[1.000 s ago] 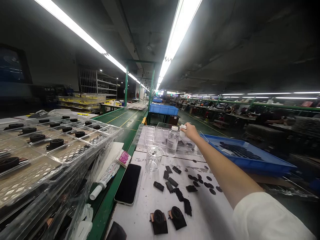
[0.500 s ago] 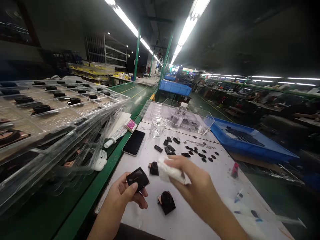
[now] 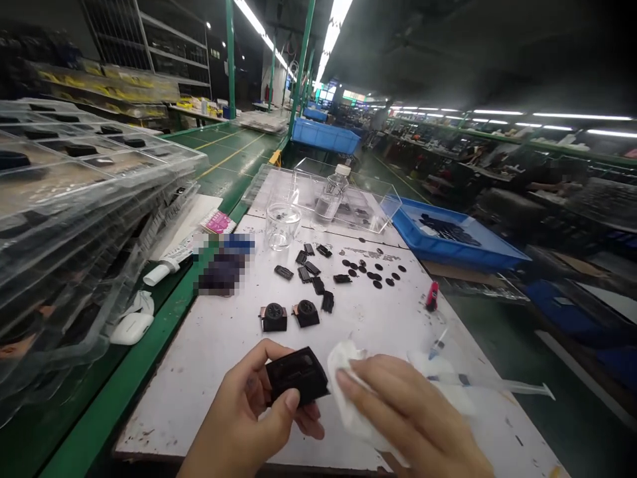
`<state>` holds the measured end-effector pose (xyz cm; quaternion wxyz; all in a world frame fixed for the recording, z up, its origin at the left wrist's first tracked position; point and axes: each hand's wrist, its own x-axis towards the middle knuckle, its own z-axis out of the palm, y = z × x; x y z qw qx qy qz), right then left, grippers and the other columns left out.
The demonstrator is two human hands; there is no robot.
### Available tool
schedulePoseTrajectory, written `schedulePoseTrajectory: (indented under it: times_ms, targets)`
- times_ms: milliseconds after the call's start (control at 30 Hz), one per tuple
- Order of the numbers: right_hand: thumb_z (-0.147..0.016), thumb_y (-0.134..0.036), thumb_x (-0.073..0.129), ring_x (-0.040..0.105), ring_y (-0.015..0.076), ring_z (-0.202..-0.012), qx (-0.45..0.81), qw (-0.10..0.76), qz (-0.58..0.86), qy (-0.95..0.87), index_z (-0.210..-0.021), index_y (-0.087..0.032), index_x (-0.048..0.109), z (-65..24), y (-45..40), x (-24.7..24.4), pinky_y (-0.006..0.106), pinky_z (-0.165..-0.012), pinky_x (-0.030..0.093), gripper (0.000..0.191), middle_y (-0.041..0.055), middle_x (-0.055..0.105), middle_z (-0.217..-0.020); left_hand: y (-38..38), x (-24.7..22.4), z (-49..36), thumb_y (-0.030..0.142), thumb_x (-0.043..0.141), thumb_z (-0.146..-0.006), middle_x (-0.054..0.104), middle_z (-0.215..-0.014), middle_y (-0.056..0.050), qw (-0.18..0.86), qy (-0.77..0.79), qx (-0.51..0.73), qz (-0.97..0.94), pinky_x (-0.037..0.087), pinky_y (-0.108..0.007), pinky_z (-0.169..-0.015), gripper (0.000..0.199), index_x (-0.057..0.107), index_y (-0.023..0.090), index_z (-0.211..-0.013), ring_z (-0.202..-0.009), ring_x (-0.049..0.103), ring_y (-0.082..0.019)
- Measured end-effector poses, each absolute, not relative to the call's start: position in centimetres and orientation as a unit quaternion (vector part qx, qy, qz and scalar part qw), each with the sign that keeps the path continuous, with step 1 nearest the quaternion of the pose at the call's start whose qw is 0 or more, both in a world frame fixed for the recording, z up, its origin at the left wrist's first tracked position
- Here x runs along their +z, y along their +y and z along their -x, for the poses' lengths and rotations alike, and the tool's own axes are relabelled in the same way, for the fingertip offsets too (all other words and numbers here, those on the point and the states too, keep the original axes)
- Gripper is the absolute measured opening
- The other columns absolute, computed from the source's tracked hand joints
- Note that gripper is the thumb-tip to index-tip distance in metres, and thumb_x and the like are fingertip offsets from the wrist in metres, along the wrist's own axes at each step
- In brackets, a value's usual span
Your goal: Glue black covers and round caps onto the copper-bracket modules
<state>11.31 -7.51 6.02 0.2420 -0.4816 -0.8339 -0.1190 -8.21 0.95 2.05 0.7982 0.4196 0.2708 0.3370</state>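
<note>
A flat black square part [image 3: 297, 375] is held by my left hand [image 3: 259, 398], thumb on its face and fingers behind. Just to its right, my right hand [image 3: 408, 405] grips a crumpled white cloth [image 3: 343, 372], whose edge is close to the part. Beyond my hands, two black parts with round discs, one at the left [image 3: 273, 317] and one beside it [image 3: 305, 313], rest on the white table [image 3: 213, 372]. Several small black pieces [image 3: 312, 267] and several thin black discs [image 3: 378, 276] lie farther back.
A clear cup [image 3: 282, 227] and a bottle [image 3: 332, 194] stand at the back near a clear tray [image 3: 383, 216]. Stacked trays [image 3: 99, 199] fill the left. A blue bin [image 3: 478, 249], a red item [image 3: 432, 296] and a syringe [image 3: 497, 385] are to the right.
The view has shifted. The white cloth in my right hand has come down beside the black part in my left hand. Both disc parts now sit side by side beyond my hands.
</note>
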Motion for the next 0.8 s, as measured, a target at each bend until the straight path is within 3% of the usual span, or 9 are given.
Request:
schedulePoseTrajectory:
  times_ms: [133,433,600,800]
  targets:
    - [-0.095,-0.009,0.049,0.057,0.0163,-0.110,-0.097,0.318,0.529,-0.781,-0.131,-0.016,0.057,-12.4,-7.9,6.0,0.021,-0.101,0.045,0.038,0.0079,0.056,-0.120,0.9,1.8,7.1,0.050,0.075,-0.075,0.072,-0.067,-0.006,0.806,0.263,0.304,-0.434,0.054,-0.030,-0.065,0.043,0.058,0.014,-0.091,-0.060,0.070,-0.020]
    - [-0.100,-0.027,0.049,0.060,0.0172,-0.104,0.000,0.343,0.481,-0.807,-0.123,-0.016,0.060,-13.4,-7.6,4.7,0.023,-0.096,0.049,0.028,0.0071,0.060,-0.110,0.1,2.4,5.6,0.045,0.074,-0.077,0.072,-0.062,-0.005,0.830,0.268,0.280,-0.401,0.054,-0.031,-0.059,0.034,0.059,0.017,-0.086,-0.057,0.069,-0.022]
    - [-0.093,-0.009,0.054,0.058,0.0137,-0.105,0.003,0.395,0.490,-0.777,-0.125,-0.018,0.058,-14.9,-7.9,4.4,0.016,-0.095,0.047,0.034,0.0050,0.055,-0.118,-1.0,2.5,4.6,0.051,0.077,-0.071,0.070,-0.059,-0.006,0.841,0.266,0.290,-0.371,0.054,-0.031,-0.054,0.041,0.058,0.017,-0.082,-0.053,0.068,-0.024]
    - [-0.095,-0.013,0.050,0.058,0.0122,-0.106,0.019,0.378,0.475,-0.794,-0.126,-0.018,0.057,-15.6,-8.5,3.9,0.013,-0.097,0.046,0.032,0.0040,0.056,-0.117,-2.3,2.6,3.3,0.050,0.078,-0.070,0.069,-0.064,-0.004,0.838,0.281,0.306,-0.353,0.055,-0.031,-0.054,0.042,0.058,0.017,-0.086,-0.054,0.068,-0.022]
